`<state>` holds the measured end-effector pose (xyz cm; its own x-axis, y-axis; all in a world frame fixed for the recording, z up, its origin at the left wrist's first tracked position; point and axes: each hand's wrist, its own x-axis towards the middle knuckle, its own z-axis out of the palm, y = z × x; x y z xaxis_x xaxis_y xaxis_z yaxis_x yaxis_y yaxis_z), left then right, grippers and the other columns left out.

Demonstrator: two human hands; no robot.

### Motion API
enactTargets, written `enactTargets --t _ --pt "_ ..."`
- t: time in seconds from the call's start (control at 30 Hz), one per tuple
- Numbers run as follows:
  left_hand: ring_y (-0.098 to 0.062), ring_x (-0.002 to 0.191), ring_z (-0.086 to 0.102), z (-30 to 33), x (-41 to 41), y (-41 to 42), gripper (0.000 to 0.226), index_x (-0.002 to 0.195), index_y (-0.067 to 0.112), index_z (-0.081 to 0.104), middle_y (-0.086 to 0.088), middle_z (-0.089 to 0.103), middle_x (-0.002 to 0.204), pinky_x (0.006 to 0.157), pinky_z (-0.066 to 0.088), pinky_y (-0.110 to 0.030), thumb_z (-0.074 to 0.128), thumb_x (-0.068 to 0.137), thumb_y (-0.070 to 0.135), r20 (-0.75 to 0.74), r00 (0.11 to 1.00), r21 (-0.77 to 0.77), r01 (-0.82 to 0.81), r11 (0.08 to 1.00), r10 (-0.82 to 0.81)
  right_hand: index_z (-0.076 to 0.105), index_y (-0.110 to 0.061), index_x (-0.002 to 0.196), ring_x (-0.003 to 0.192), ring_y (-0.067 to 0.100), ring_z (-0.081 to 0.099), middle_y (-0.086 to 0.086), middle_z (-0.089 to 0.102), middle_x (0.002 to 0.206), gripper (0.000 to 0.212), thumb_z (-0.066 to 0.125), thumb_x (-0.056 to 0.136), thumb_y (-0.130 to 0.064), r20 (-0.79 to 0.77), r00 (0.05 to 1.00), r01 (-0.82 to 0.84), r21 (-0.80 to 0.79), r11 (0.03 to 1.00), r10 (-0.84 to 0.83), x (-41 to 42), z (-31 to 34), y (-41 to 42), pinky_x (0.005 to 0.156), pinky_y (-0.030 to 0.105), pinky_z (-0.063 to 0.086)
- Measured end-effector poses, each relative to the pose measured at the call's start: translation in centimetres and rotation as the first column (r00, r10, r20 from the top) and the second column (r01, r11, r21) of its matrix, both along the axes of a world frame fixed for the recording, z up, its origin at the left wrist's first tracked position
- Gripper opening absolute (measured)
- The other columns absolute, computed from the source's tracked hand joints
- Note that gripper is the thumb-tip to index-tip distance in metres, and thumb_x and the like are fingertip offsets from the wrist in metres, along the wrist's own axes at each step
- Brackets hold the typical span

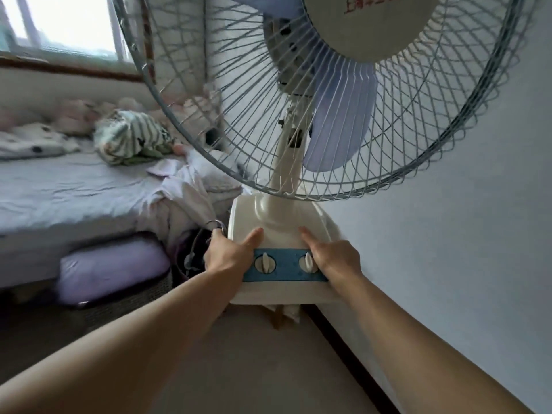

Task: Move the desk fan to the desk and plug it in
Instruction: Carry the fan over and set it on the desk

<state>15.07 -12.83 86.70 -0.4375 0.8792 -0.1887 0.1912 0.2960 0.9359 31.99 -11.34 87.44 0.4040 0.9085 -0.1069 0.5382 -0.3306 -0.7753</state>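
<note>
The desk fan (pixel 277 213) fills the middle of the view: cream base with a blue panel and two white knobs, wire cage, pale blue blades. It is held up off the floor in front of me. My left hand (pixel 227 252) grips the base's left edge, thumb on top. My right hand (pixel 334 258) grips the right edge the same way. A loop of the fan's grey cord (pixel 206 234) hangs by my left hand; its plug is hidden. No desk is in view.
A bed (pixel 74 186) with crumpled bedding and clothes lies to the left, under a window (pixel 65 22). A purple bundle (pixel 110 264) sits on the floor beside it. A white wall (pixel 463 234) runs close on the right. Bare floor (pixel 268 369) lies below the fan.
</note>
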Motion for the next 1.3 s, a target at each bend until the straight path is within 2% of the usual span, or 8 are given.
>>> enactTargets --t 0.1,0.17,0.4,0.73,0.9,1.1,1.2,1.3 --pt "-0.034 0.11 0.056 0.6 -4.6 -1.4 0.071 0.126 0.014 0.045 -0.013 0.061 0.12 0.096 0.046 -0.041 0.069 0.072 0.054 0.004 0.996 0.009 -0.091 0.996 0.091 0.063 -0.008 0.115 0.098 0.026 0.062 0.009 0.068 0.108 0.095 0.058 0.055 -0.081 -0.026 0.993 -0.111 0.019 0.994 0.111 -4.8 0.1 0.4 0.085 0.031 0.047" --pt "-0.034 0.112 0.056 0.9 -8.1 -2.4 0.074 0.13 0.014 0.044 -0.013 0.06 0.123 0.097 0.046 -0.041 0.069 0.073 0.052 0.009 0.988 0.026 -0.154 0.988 0.154 0.06 -0.003 0.116 0.103 0.031 0.06 0.015 0.065 0.115 0.097 0.057 0.058 -0.08 0.011 0.985 -0.17 0.025 0.985 0.169 -8.5 0.4 0.4 0.083 0.032 0.044" --pt "-0.036 0.124 0.049 1.8 -20.7 -6.8 0.093 0.147 0.014 0.026 -0.016 0.049 0.14 0.101 0.043 -0.042 0.065 0.074 0.058 -0.062 0.939 0.025 -0.337 0.941 0.338 0.061 0.001 0.115 0.103 0.032 0.061 0.019 0.063 0.117 0.094 0.055 0.065 -0.078 0.015 0.91 -0.415 -0.006 0.91 0.415 -21.9 1.3 -0.8 0.085 0.036 0.049" --pt "-0.037 0.126 0.047 3.4 -40.3 -15.6 0.089 0.146 0.012 0.027 -0.017 0.047 0.142 0.104 0.04 -0.043 0.064 0.077 0.054 -0.099 0.835 0.053 -0.539 0.841 0.541 0.059 -0.001 0.118 0.108 0.033 0.059 0.019 0.062 0.121 0.088 0.055 0.069 -0.075 -0.017 0.789 -0.612 0.044 0.789 0.614 -43.8 2.6 -6.2 0.087 0.032 0.044" --pt "-0.037 0.129 0.044 3.7 -49.1 -20.1 0.092 0.147 0.012 0.024 -0.017 0.043 0.145 0.105 0.039 -0.043 0.064 0.077 0.055 -0.131 0.762 0.038 -0.635 0.771 0.634 0.064 -0.008 0.093 0.091 0.029 0.064 0.017 0.068 0.106 0.074 0.06 0.064 -0.076 -0.059 0.716 -0.693 0.062 0.718 0.696 -54.0 2.2 -9.2 0.079 0.033 0.05" --pt "-0.033 0.124 0.049 3.4 -57.8 -24.4 0.087 0.141 0.013 0.035 -0.013 0.051 0.139 0.104 0.04 -0.042 0.069 0.073 0.054 -0.063 0.628 0.078 -0.771 0.631 0.775 0.067 -0.004 0.096 0.077 0.025 0.052 0.01 0.059 0.089 0.078 0.061 0.064 -0.075 -0.061 0.623 -0.779 0.047 0.626 0.78 -65.0 2.3 -11.6 0.071 0.029 0.041" --pt "-0.032 0.114 0.055 3.1 -61.5 -25.9 0.077 0.13 0.009 0.047 -0.012 0.058 0.128 0.089 0.045 -0.034 0.072 0.071 0.052 0.01 0.542 0.072 -0.839 0.54 0.841 0.066 -0.009 0.092 0.067 0.018 0.053 0.003 0.057 0.076 0.074 0.061 0.062 -0.076 -0.098 0.535 -0.841 0.038 0.54 0.839 -70.0 2.1 -12.3 0.062 0.026 0.041" --pt "-0.033 0.115 0.055 2.9 -64.9 -26.9 0.078 0.131 0.008 0.043 -0.013 0.056 0.13 0.089 0.044 -0.037 0.071 0.072 0.05 0.022 0.469 0.059 -0.882 0.467 0.883 0.066 -0.008 0.09 0.074 0.022 0.06 0.008 0.064 0.085 0.075 0.061 0.06 -0.077 -0.103 0.447 -0.891 0.04 0.452 0.889 -74.7 1.7 -12.7 0.068 0.03 0.048"
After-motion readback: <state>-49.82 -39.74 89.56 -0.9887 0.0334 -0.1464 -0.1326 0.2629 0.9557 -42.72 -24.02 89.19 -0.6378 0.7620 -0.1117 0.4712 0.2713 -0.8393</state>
